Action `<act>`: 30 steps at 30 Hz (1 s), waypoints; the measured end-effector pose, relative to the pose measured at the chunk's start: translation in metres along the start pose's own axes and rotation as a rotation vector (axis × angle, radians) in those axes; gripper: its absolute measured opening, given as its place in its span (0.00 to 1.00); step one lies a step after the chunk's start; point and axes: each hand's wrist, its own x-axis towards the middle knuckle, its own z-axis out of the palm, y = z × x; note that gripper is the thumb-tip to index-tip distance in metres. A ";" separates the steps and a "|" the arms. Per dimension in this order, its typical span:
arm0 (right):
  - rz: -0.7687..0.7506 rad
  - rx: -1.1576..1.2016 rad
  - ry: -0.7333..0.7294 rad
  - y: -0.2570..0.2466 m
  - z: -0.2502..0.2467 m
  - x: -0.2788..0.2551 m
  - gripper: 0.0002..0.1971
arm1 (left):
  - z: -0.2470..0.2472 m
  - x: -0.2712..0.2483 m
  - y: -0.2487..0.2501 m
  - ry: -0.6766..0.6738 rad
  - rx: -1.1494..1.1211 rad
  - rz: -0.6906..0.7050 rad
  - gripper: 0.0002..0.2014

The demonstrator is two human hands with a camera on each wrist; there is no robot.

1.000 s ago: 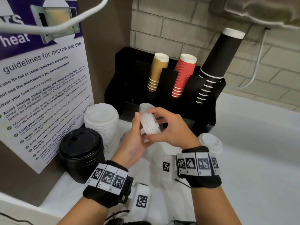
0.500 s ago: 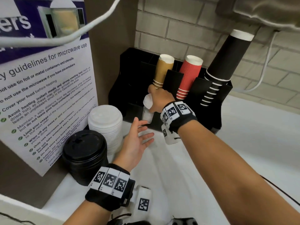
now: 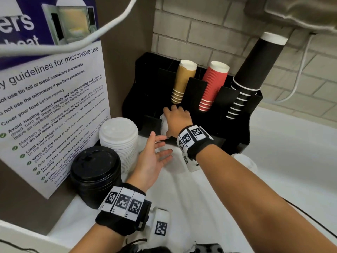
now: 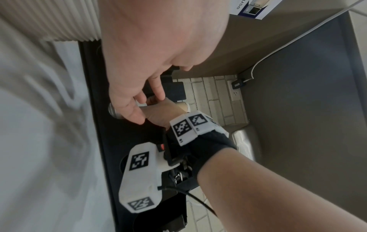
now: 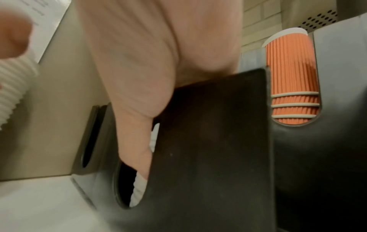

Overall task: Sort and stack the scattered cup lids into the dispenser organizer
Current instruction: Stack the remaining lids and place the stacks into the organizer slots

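Note:
My right hand [image 3: 170,116] reaches down into a front slot of the black organizer [image 3: 237,125] and grips a small stack of white lids [image 3: 162,123]. In the right wrist view the thumb runs down the slot wall [image 5: 208,141], with the white lids [image 5: 139,188] showing in the cut-out below. My left hand [image 3: 160,148] hovers just in front of the slot, palm up, fingers relaxed and holding nothing. A tall stack of larger white lids [image 3: 118,136] and a stack of black lids [image 3: 94,172] stand on the counter at the left.
Tan cups [image 3: 182,83], red cups [image 3: 213,86] and black cups [image 3: 255,70] stand in the organizer's back slots. One white lid [image 3: 245,160] lies on the white counter behind my right forearm. A microwave poster [image 3: 51,110] and wall close off the left side.
My right hand took the small white lids from between both hands to the organizer and lowered them into the front slot. My left hand let go and stays open.

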 end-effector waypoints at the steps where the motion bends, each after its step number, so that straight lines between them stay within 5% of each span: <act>1: -0.006 -0.009 0.015 -0.001 0.002 -0.001 0.42 | 0.000 0.000 0.000 -0.002 -0.001 -0.001 0.20; 4: -0.011 0.002 0.058 -0.002 0.002 -0.007 0.39 | 0.000 0.001 -0.001 -0.008 0.000 0.000 0.20; 7: -0.001 0.275 0.142 0.002 -0.009 -0.023 0.36 | 0.001 0.001 -0.001 -0.025 0.014 0.005 0.20; 13: 0.300 0.846 0.596 0.060 -0.023 -0.101 0.21 | -0.001 0.003 0.003 -0.068 0.061 0.014 0.20; 17: 0.662 0.791 0.374 0.106 -0.002 -0.156 0.21 | 0.003 0.001 0.003 -0.093 0.093 0.017 0.20; 21: 0.772 0.759 0.014 0.119 0.016 -0.185 0.35 | 0.010 -0.004 -0.002 -0.127 0.119 0.011 0.20; 30: 0.796 0.787 0.025 0.114 0.039 -0.191 0.40 | 0.012 -0.009 -0.008 -0.162 0.133 -0.008 0.18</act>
